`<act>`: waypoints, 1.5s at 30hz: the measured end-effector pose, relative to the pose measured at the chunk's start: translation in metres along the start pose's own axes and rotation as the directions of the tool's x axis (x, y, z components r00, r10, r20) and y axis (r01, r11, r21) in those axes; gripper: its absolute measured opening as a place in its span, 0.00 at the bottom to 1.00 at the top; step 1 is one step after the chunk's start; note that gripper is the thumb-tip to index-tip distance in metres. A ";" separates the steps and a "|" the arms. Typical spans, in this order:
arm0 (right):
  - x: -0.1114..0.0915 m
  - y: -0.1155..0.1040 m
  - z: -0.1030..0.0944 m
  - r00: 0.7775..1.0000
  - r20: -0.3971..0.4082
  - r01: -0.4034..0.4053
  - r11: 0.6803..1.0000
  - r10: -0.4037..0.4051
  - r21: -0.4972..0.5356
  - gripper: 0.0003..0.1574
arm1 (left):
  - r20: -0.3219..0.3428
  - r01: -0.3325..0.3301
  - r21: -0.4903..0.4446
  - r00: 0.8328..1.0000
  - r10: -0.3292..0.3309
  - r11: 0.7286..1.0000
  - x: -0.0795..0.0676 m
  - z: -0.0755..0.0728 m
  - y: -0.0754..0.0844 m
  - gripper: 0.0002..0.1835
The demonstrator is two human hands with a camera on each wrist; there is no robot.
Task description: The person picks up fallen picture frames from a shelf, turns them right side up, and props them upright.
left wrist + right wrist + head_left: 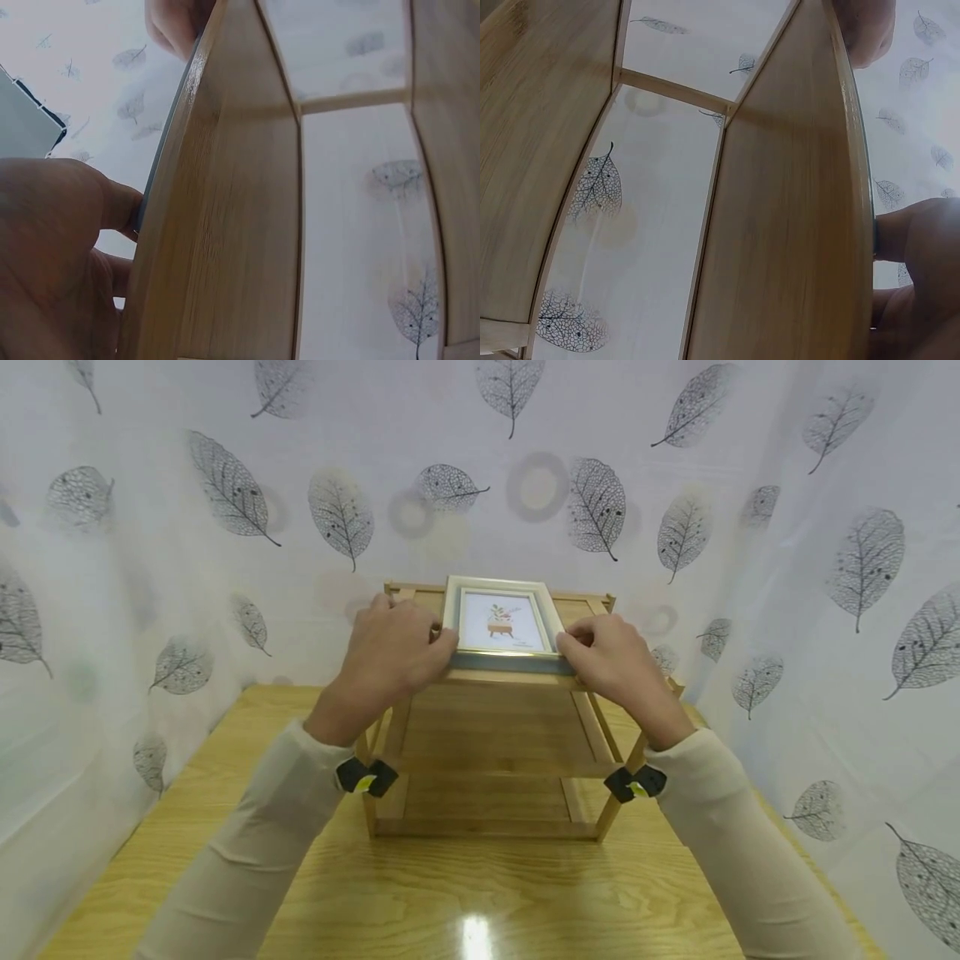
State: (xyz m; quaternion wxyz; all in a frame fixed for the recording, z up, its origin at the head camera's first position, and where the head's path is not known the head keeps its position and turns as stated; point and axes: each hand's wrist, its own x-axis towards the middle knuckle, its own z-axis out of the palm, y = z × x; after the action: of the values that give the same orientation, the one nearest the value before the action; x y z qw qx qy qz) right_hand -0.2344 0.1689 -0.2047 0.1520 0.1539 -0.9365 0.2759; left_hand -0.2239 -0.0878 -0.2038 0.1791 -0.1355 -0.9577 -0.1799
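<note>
A picture frame [504, 662] with a pale and blue-grey border lies on the top board of a wooden shelf rack [495, 768]. Its print shows flowers on a small stool. My left hand [397, 647] holds the frame's near left corner, thumb along the side. At the near right corner, the thumb and fingers of my right hand [611, 652] pinch the edge. In the left wrist view the frame's thin edge is just visible beside my left fingers [120, 206]. The right wrist view has my right fingers [892, 232] at the board's edge, largely in shadow.
The rack has lower boards [487, 797] under the top one and stands on a light wooden table [480, 877]. A white curtain [450, 427] printed with grey leaves hangs behind and along both sides.
</note>
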 end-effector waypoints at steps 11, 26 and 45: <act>0.000 0.000 0.001 1.000 0.004 -0.025 1.000 0.025 0.010 0.18 | 0.000 -0.011 -0.018 1.000 0.011 1.000 -0.001 0.000 -0.001 0.20; -0.002 -0.002 0.000 0.999 -0.049 -0.003 1.000 0.004 0.013 0.22 | -0.012 -0.001 -0.025 1.000 0.001 1.000 0.000 0.000 0.000 0.17; 0.000 -0.004 0.000 0.996 -0.082 0.026 1.000 -0.024 0.016 0.21 | -0.055 -0.033 -0.040 0.998 0.031 0.999 0.002 0.001 0.002 0.19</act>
State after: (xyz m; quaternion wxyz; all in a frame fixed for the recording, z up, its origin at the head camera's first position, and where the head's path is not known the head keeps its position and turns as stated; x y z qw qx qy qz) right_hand -0.2327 0.1662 -0.2026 0.1925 0.1554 -0.9252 0.2879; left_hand -0.2255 -0.0850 -0.2033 0.2053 -0.1495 -0.9463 -0.2002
